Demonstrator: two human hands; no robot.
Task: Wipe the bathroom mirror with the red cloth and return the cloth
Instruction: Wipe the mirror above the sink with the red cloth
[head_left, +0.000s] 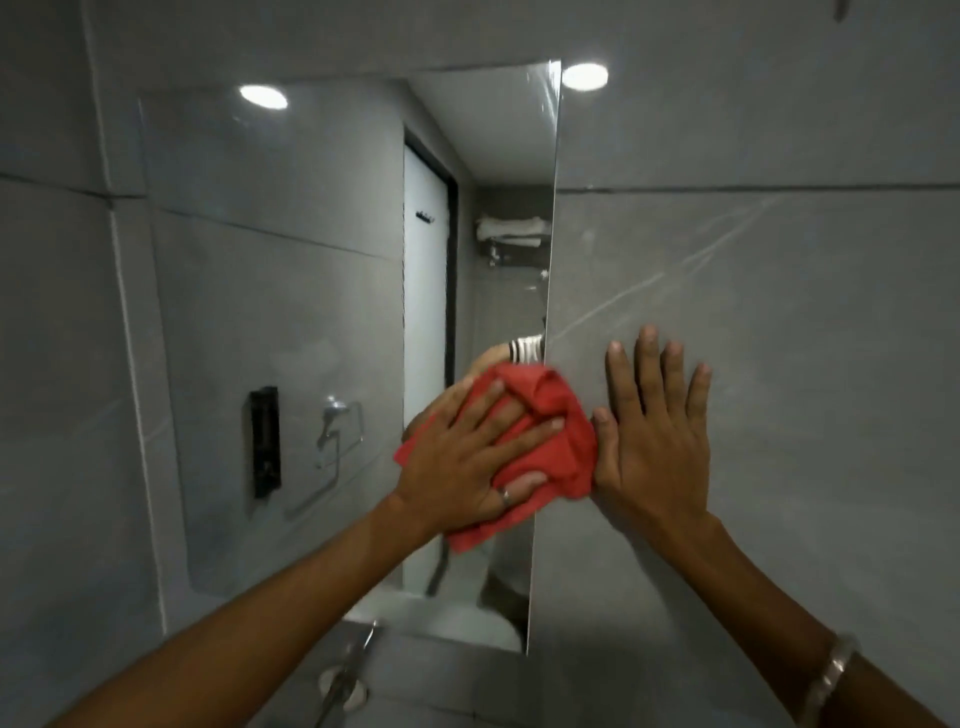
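Note:
The bathroom mirror (291, 291) hangs on the grey tiled wall and fills the left and middle of the head view; its right edge runs down the centre. My left hand (467, 457) presses the crumpled red cloth (561, 431) flat against the glass at the mirror's right edge, fingers spread over the cloth. My right hand (649, 441) lies flat and open on the grey wall tile just right of the mirror, its thumb touching the cloth. Part of the cloth is hidden under my left hand.
A chrome tap (348, 670) stands below the mirror at the bottom centre. In the mirror I see reflections of a door, a towel shelf, a black wall fitting and a chrome holder. A ceiling light (584, 77) reflects in the wall tile at the upper right.

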